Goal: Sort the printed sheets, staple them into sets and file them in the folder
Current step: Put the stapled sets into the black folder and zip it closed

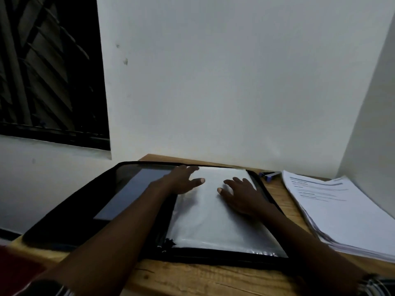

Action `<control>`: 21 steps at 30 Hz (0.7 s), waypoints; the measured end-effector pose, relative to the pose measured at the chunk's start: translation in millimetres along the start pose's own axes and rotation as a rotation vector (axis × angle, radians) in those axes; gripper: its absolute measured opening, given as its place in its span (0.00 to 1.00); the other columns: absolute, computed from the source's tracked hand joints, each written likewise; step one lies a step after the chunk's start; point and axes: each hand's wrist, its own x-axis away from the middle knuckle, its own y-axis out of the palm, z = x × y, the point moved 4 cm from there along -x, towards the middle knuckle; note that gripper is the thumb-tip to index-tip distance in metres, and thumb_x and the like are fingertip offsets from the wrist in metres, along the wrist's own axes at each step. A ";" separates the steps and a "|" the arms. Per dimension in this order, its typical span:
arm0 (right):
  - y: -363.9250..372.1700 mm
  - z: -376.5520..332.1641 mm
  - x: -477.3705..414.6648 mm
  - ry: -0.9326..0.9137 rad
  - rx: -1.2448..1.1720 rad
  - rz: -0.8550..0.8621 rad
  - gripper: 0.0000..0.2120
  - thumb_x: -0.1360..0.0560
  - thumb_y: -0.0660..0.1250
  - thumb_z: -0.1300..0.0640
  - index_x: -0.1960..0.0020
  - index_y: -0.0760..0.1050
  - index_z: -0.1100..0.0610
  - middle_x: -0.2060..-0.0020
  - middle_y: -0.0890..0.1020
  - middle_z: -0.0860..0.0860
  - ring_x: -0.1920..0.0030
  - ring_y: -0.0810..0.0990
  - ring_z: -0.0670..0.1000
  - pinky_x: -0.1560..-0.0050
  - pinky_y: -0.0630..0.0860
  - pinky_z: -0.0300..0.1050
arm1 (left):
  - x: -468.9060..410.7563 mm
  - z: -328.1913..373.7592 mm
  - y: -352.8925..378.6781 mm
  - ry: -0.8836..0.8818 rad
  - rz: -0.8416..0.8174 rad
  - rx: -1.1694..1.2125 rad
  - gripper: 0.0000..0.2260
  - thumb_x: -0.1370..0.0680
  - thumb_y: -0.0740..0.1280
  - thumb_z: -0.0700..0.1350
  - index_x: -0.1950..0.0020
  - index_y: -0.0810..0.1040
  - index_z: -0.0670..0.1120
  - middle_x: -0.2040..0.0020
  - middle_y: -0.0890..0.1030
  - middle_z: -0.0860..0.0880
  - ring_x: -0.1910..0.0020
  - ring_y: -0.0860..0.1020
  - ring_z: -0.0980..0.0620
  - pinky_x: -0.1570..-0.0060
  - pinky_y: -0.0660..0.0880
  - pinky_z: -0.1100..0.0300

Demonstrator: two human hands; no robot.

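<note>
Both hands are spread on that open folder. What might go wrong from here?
The left hand and right hand rest on the glossy plastic sleeve; it may slip or crease under them. The fanned stack of printed sheets lies close beside the right forearm, so a careless sweep could scatter it. The folder cover seems to jut past the left edge of the desk and might tip.

The open folder covers the desk from its left edge past the middle. The stack of printed sheets fills the right edge. A narrow bare lane runs between them, blocked at the back edge by the stapler. Bare wood shows along the front edge.
</note>
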 end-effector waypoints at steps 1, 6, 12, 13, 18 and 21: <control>0.1 8.2 2.5 0.010 0.009 -0.001 0.29 0.21 0.48 0.33 0.25 0.62 0.46 0.25 0.64 0.49 0.25 0.58 0.57 0.27 0.56 0.61 | -5.6 5.8 4.9 0.014 -0.007 0.010 0.31 0.19 0.58 0.63 0.21 0.61 0.49 0.23 0.64 0.43 0.24 0.63 0.45 0.26 0.61 0.49; -1.5 41.3 11.1 0.093 -0.022 -0.005 0.30 0.23 0.47 0.30 0.25 0.59 0.41 0.23 0.59 0.46 0.23 0.53 0.56 0.29 0.51 0.67 | -19.1 22.7 26.1 -0.016 -0.031 -0.047 0.30 0.19 0.53 0.65 0.20 0.58 0.54 0.21 0.61 0.44 0.22 0.59 0.44 0.25 0.56 0.43; -1.1 53.1 16.6 0.068 -0.039 0.060 0.29 0.22 0.49 0.33 0.25 0.60 0.45 0.24 0.61 0.48 0.23 0.56 0.56 0.28 0.57 0.58 | -14.1 36.3 42.7 -0.029 -0.076 -0.149 0.28 0.19 0.49 0.67 0.21 0.57 0.58 0.20 0.57 0.48 0.21 0.53 0.47 0.27 0.45 0.33; -1.1 54.3 18.0 0.068 -0.039 0.063 0.29 0.22 0.50 0.33 0.25 0.60 0.45 0.24 0.62 0.48 0.23 0.56 0.56 0.28 0.58 0.58 | -13.8 37.2 42.3 -0.028 -0.088 -0.148 0.28 0.19 0.49 0.67 0.21 0.56 0.58 0.19 0.56 0.48 0.20 0.52 0.47 0.26 0.45 0.33; -11.0 56.0 21.9 0.045 -0.204 0.075 0.29 0.21 0.56 0.36 0.25 0.63 0.49 0.26 0.66 0.50 0.26 0.63 0.55 0.29 0.62 0.51 | -19.3 44.6 33.4 -0.023 -0.155 -0.127 0.30 0.20 0.56 0.66 0.21 0.60 0.54 0.21 0.61 0.44 0.24 0.62 0.44 0.25 0.57 0.43; -41.7 63.3 24.5 0.058 -0.382 0.221 0.24 0.21 0.60 0.41 0.29 0.70 0.52 0.32 0.75 0.52 0.32 0.72 0.52 0.40 0.64 0.39 | -24.4 63.6 17.1 -0.006 -0.181 -0.029 0.29 0.21 0.63 0.61 0.23 0.66 0.50 0.25 0.69 0.45 0.29 0.70 0.47 0.31 0.66 0.56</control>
